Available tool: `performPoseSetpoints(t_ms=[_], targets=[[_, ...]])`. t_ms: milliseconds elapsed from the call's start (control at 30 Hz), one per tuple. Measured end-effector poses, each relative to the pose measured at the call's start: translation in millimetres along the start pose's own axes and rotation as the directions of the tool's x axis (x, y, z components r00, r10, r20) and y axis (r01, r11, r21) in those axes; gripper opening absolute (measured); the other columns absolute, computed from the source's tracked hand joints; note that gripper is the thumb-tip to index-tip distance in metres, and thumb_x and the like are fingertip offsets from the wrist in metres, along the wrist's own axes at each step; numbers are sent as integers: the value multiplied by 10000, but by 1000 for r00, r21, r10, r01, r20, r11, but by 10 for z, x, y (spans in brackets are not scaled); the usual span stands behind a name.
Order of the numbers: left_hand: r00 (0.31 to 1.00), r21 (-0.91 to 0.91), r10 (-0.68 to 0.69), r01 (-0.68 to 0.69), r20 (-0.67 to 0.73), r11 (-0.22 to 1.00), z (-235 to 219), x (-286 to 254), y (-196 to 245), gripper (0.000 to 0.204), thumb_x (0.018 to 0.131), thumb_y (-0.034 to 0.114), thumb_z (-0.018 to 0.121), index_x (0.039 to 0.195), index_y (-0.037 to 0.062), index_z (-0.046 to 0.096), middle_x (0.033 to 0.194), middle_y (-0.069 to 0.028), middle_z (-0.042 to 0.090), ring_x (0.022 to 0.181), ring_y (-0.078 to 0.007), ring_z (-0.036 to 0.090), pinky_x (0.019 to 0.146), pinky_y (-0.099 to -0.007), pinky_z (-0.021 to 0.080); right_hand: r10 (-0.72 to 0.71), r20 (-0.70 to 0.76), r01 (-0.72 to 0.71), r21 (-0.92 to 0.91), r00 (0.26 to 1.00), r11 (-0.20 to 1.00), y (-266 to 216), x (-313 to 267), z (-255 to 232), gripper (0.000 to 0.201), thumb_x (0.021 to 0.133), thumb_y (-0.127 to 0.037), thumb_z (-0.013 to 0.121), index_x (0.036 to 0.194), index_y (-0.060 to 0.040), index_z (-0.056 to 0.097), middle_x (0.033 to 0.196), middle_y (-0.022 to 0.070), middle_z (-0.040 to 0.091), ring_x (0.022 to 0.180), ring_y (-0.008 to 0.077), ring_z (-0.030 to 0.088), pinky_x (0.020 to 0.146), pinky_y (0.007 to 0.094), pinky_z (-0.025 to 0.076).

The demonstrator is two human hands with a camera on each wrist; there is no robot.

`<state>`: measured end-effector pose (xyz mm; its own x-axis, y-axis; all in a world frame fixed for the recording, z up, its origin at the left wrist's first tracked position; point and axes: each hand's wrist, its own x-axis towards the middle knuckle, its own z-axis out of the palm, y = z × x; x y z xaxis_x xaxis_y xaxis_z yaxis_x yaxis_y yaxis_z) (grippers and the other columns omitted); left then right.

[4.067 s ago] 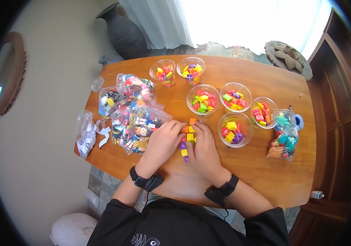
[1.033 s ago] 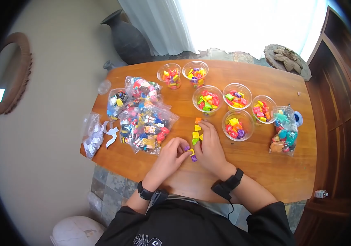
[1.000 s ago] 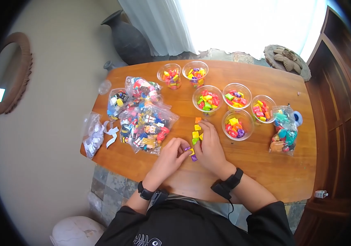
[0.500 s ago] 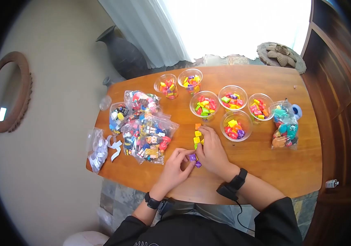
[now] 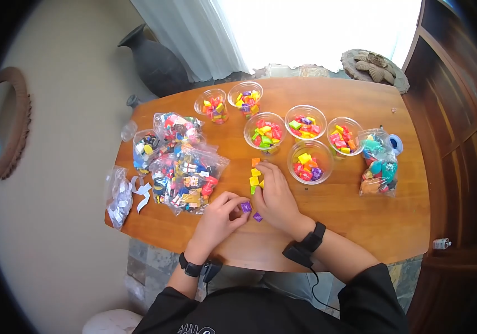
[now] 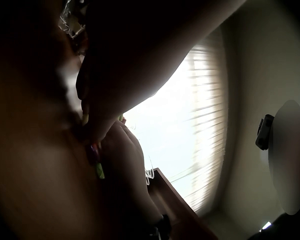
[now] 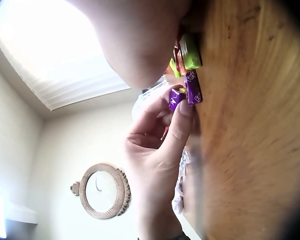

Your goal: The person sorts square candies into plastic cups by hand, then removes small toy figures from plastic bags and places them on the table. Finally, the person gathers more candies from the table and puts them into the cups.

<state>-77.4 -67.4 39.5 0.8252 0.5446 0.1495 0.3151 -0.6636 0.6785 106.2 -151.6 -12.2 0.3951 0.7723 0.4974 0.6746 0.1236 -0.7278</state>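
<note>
In the head view, the left hand [image 5: 215, 220] pinches a purple wrapped candy [image 5: 246, 206] between thumb and fingers. A second purple candy [image 5: 257, 217] lies just right of it. The right hand [image 5: 278, 203] rests with relaxed fingers along a short row of candies: orange [image 5: 256, 162], yellow [image 5: 254, 172] and green [image 5: 253, 190], partly hidden by its fingers. From the right wrist view, the left hand [image 7: 160, 155] holds the purple candy [image 7: 176, 99] beside another purple one [image 7: 193, 88] on the table. The left wrist view is dark; little detail shows there.
Several clear cups of candies, one of them [image 5: 310, 177] closest to the right hand, stand beyond the hands. Bags of small figures [image 5: 188, 181] lie left, beside a bag of white strips [image 5: 120, 203]. Another bag [image 5: 379, 167] and a blue tape roll [image 5: 395, 145] are at right.
The left hand now pinches a purple candy, clear of the other purple one; the yellow candy seen between them earlier is out of sight. The right hand stays by the row. The head view has shifted.
</note>
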Motion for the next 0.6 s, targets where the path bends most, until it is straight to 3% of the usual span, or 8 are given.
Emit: performPoseSetpoints(t_ms=[133, 300, 367, 500, 567, 600], targets=[[985, 79, 102, -91, -140, 993, -147, 95, 58, 353, 876, 57, 890, 1220, 59, 813, 1081, -69, 746, 861, -156, 754, 805, -304, 623, -3, -23, 3, 19, 1000, 1000, 13, 3, 27, 522, 922, 13, 648, 1419, 107, 520, 1445, 296, 561, 1417, 473, 525, 1224, 531, 418], [980, -8, 160, -162, -114, 987, -285, 597, 606, 406, 888, 24, 872, 1287, 61, 807, 1118, -77, 749, 913, -161, 728, 850, -296, 596, -10, -20, 10, 17, 1000, 1000, 29, -9, 44, 497, 924, 4, 662, 1393, 114, 541, 1435, 304, 556, 1403, 489, 526, 1209, 556, 424], [946, -8, 308, -311, -103, 950, -224, 887, 788, 418, 887, 47, 887, 1296, 60, 802, 1139, -96, 751, 952, -194, 743, 868, -320, 604, -17, -32, 20, 72, 999, 997, -5, 42, 6, 497, 924, 1, 660, 1393, 118, 544, 1430, 311, 559, 1393, 496, 529, 1203, 563, 427], [933, -11, 359, -358, 9, 933, 0, 1209, 818, 413, 886, 65, 896, 1288, 57, 802, 1161, -114, 756, 983, -225, 756, 871, -343, 611, -72, -25, 75, 144, 997, 987, -58, 113, -89, 504, 923, -3, 651, 1401, 124, 549, 1413, 318, 564, 1363, 511, 542, 1192, 568, 435], [944, -23, 315, -318, -97, 948, 10, 1149, 835, 369, 901, 70, 887, 1259, 46, 804, 1142, -119, 766, 1002, -241, 761, 868, -354, 616, -37, -33, 40, 125, 999, 991, -49, 65, -70, 506, 923, -2, 645, 1404, 120, 545, 1417, 314, 559, 1365, 509, 541, 1192, 561, 437], [942, -43, 307, -315, -131, 948, -13, 1098, 754, 246, 928, 58, 865, 1162, 18, 801, 1099, -121, 771, 964, -235, 762, 848, -349, 615, -5, -27, 8, 112, 1000, 994, -38, 43, -56, 507, 923, -1, 640, 1406, 117, 540, 1420, 310, 554, 1367, 507, 541, 1192, 555, 439]])
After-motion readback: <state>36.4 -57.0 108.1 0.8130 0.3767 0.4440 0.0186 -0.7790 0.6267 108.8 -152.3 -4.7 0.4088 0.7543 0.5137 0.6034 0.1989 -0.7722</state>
